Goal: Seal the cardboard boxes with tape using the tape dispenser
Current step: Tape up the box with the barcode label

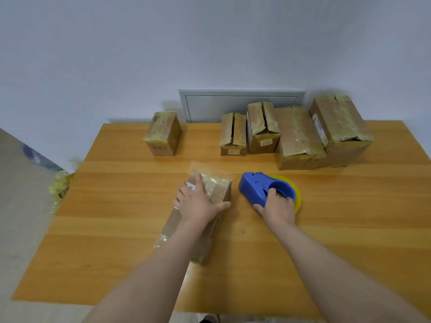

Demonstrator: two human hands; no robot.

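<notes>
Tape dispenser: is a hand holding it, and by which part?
The right hand grips the tape dispenser at its roll end, fingers curled into the opening.

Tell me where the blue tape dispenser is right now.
In the head view the tape dispenser lies on the table right of centre, gripped by the right hand, beside the box under the left hand.

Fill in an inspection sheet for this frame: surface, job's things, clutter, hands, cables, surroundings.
Surface: wooden table.
Job's things: cardboard box in front, loose tape at its ends; tape dispenser beside it on the table; five back boxes, several with gaps between flaps.
Clutter: crumpled tape scraps at the table's left edge.
Hands: left hand flat on the cardboard box; right hand grips the tape dispenser.
Cables: nothing seen.
Surroundings: pale wall, grey panel behind the boxes.
</notes>
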